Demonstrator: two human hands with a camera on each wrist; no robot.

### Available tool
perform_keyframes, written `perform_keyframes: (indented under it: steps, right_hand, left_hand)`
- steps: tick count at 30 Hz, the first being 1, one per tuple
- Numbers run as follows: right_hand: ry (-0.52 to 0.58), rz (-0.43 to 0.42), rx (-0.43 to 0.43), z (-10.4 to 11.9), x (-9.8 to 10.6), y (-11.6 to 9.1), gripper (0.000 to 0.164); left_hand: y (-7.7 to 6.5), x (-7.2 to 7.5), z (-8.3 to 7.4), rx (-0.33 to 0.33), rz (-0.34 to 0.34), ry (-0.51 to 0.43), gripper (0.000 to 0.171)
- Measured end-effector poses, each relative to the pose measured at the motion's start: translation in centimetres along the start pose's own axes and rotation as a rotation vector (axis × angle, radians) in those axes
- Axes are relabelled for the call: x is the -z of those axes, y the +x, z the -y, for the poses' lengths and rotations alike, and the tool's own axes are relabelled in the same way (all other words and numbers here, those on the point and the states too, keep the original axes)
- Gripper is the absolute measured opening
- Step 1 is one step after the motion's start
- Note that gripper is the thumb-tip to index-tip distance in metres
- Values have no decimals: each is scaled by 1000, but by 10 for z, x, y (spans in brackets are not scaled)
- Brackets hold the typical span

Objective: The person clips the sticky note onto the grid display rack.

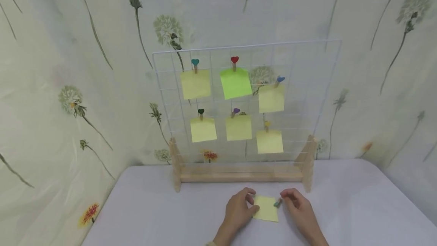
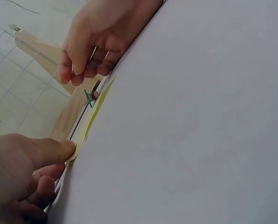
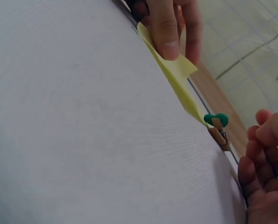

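A pale yellow sticky note (image 1: 266, 210) lies low over the white table, slightly bent in the right wrist view. My left hand (image 1: 237, 210) pinches its left edge, the thumb (image 3: 169, 46) on top. On the opposite edge sits a small wooden clothespin (image 3: 219, 136) with a teal heart (image 3: 217, 119), apparently clipped to the paper. Just right of the clothespin is my right hand (image 1: 302, 212), its fingers loosely bent and holding nothing. Both wrist views show a gap between those fingers and the clothespin.
Behind the hands stands a white wire grid (image 1: 247, 44) in a wooden base (image 1: 239, 177). Yellow notes and one green note (image 1: 236, 83) hang on it from heart-topped clothespins. A dandelion-patterned curtain (image 1: 102, 86) surrounds the white table (image 1: 146, 208).
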State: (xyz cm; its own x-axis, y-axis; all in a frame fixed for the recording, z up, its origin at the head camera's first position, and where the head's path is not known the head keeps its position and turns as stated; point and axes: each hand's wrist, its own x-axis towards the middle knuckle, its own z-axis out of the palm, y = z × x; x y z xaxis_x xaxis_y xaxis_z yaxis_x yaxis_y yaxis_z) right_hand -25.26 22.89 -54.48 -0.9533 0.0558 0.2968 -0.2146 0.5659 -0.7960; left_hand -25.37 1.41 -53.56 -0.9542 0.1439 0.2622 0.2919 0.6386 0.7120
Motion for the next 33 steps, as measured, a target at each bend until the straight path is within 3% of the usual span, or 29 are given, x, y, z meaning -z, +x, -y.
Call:
perform_keyframes:
  steps: [4, 12, 19, 26, 33]
  right_hand:
    - [-5, -4, 42, 0, 0, 0, 15]
    - [2, 32, 1, 3, 3, 1, 14]
    - [-17, 52, -37, 3, 2, -3, 16]
    - [-67, 22, 65, -1, -3, -5, 22]
    - [-142, -33, 167, -6, -2, -5, 26]
  left_hand:
    - [-1, 1, 1, -5, -17, -21, 35]
    - [0, 0, 2, 3, -53, -22, 30]
    - [-2, -4, 7, -3, -104, -94, 22]
    - [0, -4, 7, 70, -176, -234, 24]
    - [3, -5, 12, 74, -300, -367, 26]
